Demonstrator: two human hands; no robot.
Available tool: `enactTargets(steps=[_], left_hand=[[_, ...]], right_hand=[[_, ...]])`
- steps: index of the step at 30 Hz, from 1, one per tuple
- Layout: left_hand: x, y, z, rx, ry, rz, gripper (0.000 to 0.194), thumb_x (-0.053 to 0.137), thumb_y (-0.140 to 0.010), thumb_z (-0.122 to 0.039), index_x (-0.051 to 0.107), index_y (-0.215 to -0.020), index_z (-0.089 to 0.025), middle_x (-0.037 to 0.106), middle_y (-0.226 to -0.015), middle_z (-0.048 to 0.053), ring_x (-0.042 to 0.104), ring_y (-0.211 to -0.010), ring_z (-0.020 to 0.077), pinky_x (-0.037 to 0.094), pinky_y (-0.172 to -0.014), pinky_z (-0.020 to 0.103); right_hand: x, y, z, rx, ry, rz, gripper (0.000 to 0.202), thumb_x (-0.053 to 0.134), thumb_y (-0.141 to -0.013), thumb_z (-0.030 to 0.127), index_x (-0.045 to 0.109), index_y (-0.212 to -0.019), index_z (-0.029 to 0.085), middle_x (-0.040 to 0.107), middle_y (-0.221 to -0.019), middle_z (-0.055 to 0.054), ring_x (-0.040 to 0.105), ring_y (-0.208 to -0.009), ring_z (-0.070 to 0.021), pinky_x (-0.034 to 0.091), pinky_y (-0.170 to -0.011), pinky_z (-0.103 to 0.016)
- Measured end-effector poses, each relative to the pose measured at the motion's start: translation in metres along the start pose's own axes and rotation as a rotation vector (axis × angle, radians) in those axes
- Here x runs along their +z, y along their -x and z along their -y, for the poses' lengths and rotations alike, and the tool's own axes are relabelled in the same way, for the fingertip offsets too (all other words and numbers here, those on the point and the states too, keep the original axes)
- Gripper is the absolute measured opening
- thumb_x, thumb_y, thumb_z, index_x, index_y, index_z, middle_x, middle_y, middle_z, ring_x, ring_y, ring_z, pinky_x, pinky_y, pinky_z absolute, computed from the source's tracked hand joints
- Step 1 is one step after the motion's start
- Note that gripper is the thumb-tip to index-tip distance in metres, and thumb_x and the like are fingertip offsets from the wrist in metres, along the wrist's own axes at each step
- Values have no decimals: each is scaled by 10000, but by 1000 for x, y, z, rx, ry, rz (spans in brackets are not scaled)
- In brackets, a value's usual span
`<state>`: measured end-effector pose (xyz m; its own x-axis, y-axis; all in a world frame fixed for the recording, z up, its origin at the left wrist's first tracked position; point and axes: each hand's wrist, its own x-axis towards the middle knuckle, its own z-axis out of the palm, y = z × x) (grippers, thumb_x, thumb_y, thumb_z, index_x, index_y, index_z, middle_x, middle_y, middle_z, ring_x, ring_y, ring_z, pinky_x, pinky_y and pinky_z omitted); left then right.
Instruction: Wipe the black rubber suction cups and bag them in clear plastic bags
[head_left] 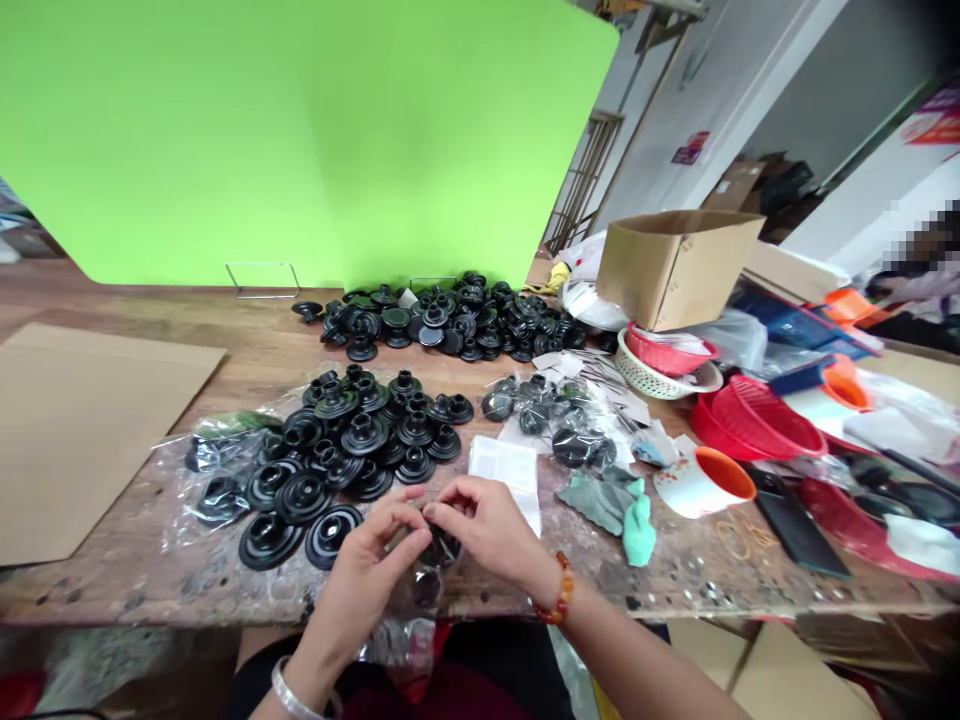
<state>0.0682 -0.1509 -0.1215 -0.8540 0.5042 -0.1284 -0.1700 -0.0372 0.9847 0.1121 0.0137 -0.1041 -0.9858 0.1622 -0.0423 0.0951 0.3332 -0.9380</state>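
At the table's front edge, a clear plastic bag (428, 588) with dark parts inside hangs between my hands. My left hand (379, 548) pinches its upper left side, thumb against fingers. Opposite, my right hand (491, 525) grips the bag's top with thumb and forefinger. My fingers cover part of what is inside. Just beyond my left hand lies a heap of black round flanged parts (365, 434), with a single black disc (332, 535) nearest it. A stack of small clear bags (504, 462) lies flat behind my right hand.
More black parts (450, 325) are piled by the green screen (300, 140). Bagged parts (574, 440) and a teal cloth (639, 525) lie to the right. Farther right are an orange-lined white cup (694, 483), red baskets (757, 420) and a cardboard box (667, 275). A cardboard sheet (82, 430) covers the left.
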Motion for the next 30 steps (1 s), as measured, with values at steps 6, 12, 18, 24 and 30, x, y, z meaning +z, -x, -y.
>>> enactTargets(steps=[6,12,18,24,30], left_hand=[[-1,1,6,-242,506,12,161,719,-777,-284,580,-770,-203,626,-1094,16,609,-911,179,500,-778,296],[3,2,5,-275,559,27,210,739,-762,-255,548,-708,-187,616,-1020,-7,597,-943,165,478,-782,253],[5,5,6,-230,543,48,194,717,-782,-271,556,-715,-187,608,-1190,21,580,-1036,206,467,-831,296],[15,8,10,-205,489,9,199,730,-774,-305,567,-737,-196,656,-745,-15,580,-744,136,457,-727,239],[16,7,12,-171,435,-216,245,778,-706,-344,575,-748,-214,649,-974,-31,592,-769,130,477,-704,228]], right_hand=[[-3,3,-9,-14,-22,35,177,581,-864,301,690,-874,162,628,-793,-14,518,-691,-129,386,-618,-234],[-3,5,-16,-48,32,107,94,613,-775,119,620,-696,169,576,-728,9,515,-710,-128,385,-658,-231],[-1,9,-10,-119,-62,116,101,484,-892,173,543,-810,185,542,-767,14,486,-710,-121,383,-660,-233],[9,9,-17,-2,-224,-37,100,479,-900,227,475,-806,192,465,-680,44,452,-620,-108,369,-584,-223],[11,13,-18,130,-255,-52,150,573,-830,284,529,-745,169,516,-667,24,465,-597,-108,372,-563,-227]])
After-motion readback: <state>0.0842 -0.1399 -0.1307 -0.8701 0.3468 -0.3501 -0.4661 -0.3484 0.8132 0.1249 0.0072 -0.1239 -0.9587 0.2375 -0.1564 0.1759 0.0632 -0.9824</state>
